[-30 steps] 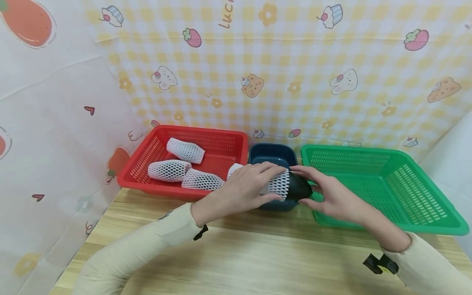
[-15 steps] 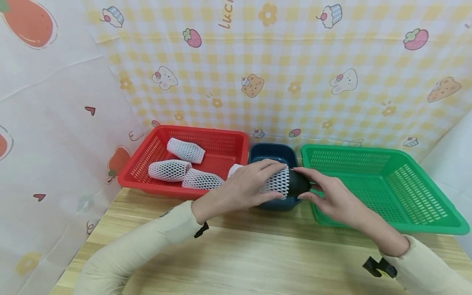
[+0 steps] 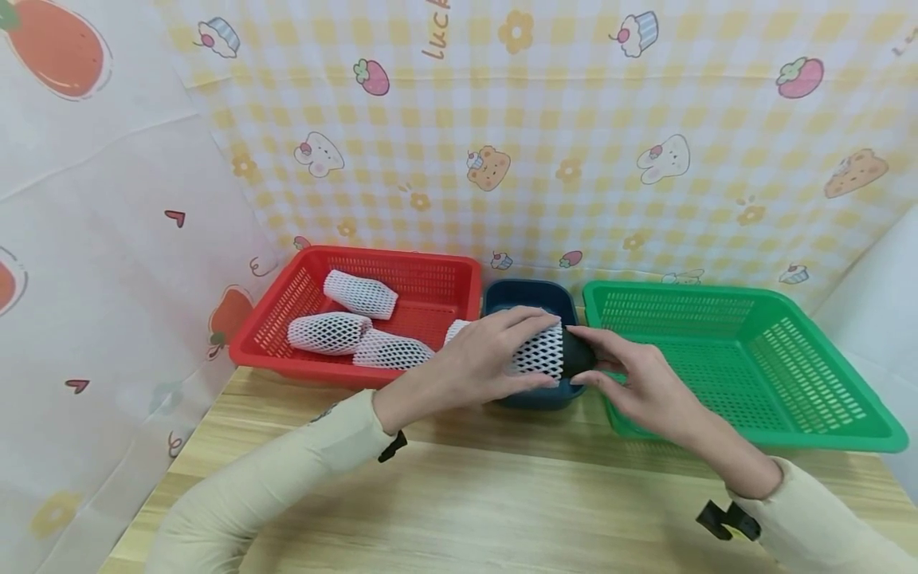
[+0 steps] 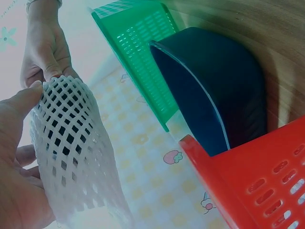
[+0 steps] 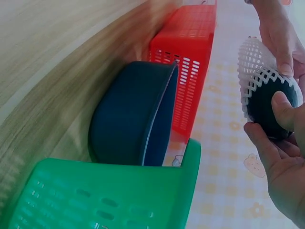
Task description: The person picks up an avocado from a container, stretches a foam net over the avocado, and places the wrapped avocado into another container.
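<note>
Above the dark blue bin [image 3: 538,397] in the head view, my left hand [image 3: 469,360] grips a white foam net sleeve [image 3: 539,356] with curled fingers and thumb. A dark, smooth, oval fruit [image 3: 576,353] sits partly inside the sleeve, its rounded end sticking out to the right. Thumb and fingers of my right hand [image 3: 649,387] hold that bare end. The right wrist view shows the net's edge around the dark fruit [image 5: 267,107]. In the left wrist view, dark patches show through the upper mesh of the sleeve [image 4: 71,129], while its lower end looks hollow.
A red basket [image 3: 437,279] on the left holds several white foam net sleeves [image 3: 361,293]. To the right stands a green basket [image 3: 681,307]. The blue bin is between them on a wooden table [image 3: 488,510], with a patterned cloth [image 3: 423,143] behind.
My right hand has moved slightly left, and less of the dark fruit sticks out of the net sleeve. My left hand keeps nearly the same place.
</note>
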Demonstrator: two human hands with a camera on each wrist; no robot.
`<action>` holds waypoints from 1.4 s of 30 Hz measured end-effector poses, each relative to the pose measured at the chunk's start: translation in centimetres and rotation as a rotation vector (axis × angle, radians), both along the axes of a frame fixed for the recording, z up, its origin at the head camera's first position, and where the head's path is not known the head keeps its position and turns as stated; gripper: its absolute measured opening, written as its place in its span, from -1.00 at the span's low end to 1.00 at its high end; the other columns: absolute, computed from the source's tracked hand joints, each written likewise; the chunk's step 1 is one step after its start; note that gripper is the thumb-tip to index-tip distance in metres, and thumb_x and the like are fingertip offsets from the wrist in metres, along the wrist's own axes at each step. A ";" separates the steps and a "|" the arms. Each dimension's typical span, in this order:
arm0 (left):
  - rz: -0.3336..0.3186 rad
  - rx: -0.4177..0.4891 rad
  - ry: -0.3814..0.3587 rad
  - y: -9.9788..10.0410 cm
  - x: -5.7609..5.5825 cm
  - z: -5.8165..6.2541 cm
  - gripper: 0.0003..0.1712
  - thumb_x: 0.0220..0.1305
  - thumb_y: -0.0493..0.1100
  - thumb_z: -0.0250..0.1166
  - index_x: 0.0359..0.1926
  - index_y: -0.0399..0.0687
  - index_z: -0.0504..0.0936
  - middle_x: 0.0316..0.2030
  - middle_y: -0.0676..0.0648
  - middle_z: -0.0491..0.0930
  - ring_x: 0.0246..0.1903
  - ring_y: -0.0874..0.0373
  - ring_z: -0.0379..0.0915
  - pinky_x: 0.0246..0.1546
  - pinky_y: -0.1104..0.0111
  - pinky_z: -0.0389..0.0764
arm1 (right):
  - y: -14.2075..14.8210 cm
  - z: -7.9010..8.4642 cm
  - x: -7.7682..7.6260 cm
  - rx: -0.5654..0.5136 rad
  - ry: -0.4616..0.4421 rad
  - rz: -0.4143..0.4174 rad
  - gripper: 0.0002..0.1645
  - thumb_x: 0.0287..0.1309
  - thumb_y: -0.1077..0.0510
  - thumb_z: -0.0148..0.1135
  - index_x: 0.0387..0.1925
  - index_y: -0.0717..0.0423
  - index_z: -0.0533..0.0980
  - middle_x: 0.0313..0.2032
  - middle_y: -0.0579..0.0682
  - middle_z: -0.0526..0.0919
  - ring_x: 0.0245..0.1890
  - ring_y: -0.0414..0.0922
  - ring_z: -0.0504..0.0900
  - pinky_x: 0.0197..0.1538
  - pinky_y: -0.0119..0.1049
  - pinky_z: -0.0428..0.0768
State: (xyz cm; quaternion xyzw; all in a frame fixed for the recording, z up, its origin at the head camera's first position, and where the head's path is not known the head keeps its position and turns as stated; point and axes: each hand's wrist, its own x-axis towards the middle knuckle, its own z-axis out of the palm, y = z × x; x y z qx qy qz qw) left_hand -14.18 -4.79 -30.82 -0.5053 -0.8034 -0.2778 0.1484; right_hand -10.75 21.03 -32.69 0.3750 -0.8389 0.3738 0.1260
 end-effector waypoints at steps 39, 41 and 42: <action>0.112 -0.126 -0.041 -0.4 0.2 1.4 -0.12 0.01 -0.02 0.64 0.26 -0.14 0.36 0.18 -0.11 0.37 0.01 0.11 0.46 -0.04 0.33 0.62 | -1.6 -1.0 -0.2 -0.158 0.012 -0.030 -0.25 0.05 0.57 0.40 0.30 0.25 0.46 -0.01 0.10 0.66 -0.13 -0.10 0.70 -0.12 -0.40 0.65; 0.128 -0.116 0.001 -0.6 0.1 1.4 -0.13 0.02 0.03 0.64 0.29 -0.09 0.42 0.21 -0.11 0.40 0.03 0.08 0.45 -0.04 0.31 0.63 | -1.6 -1.1 -0.3 -0.184 0.018 -0.032 -0.24 0.02 0.59 0.39 0.29 0.25 0.47 -0.01 0.11 0.66 -0.12 -0.11 0.70 -0.12 -0.40 0.65; 0.134 -0.108 0.018 -0.6 0.0 1.4 -0.13 0.02 0.04 0.63 0.30 -0.06 0.45 0.22 -0.11 0.41 0.04 0.07 0.45 -0.05 0.30 0.63 | -1.5 -1.1 -0.4 -0.196 0.020 -0.033 -0.24 0.02 0.61 0.39 0.29 0.26 0.47 -0.01 0.12 0.66 -0.12 -0.11 0.69 -0.11 -0.39 0.65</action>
